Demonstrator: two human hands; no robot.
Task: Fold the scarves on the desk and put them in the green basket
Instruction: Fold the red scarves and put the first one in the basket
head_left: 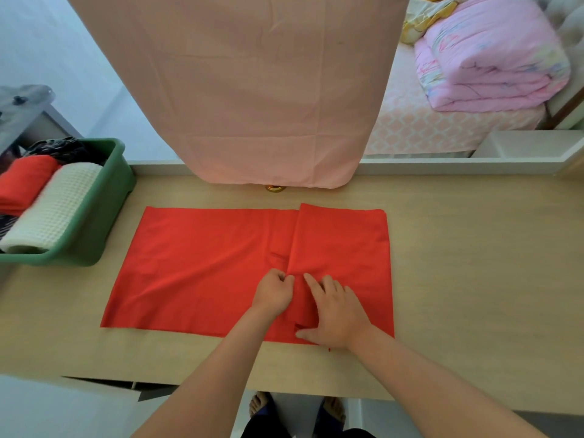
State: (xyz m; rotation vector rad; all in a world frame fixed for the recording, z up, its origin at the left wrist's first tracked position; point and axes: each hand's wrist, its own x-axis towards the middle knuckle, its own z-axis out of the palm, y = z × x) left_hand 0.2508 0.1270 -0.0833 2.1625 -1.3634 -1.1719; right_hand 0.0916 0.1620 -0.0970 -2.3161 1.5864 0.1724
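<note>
A red scarf (202,267) lies flat on the wooden desk (474,263), its right part folded over to the left so a fold edge runs down the middle. My left hand (275,292) pinches that folded edge near the scarf's front. My right hand (335,314) lies flat with spread fingers on the folded flap beside it. The green basket (104,213) stands at the desk's left edge and holds a folded red scarf (25,181), a rolled white waffle scarf (53,210) and a dark patterned one (60,148).
A pink cloth (268,90) hangs over something at the desk's back edge, with a small gold object (275,188) under it. Behind on the right lies a bed with a folded pink quilt (486,58). My feet show below the desk's front edge.
</note>
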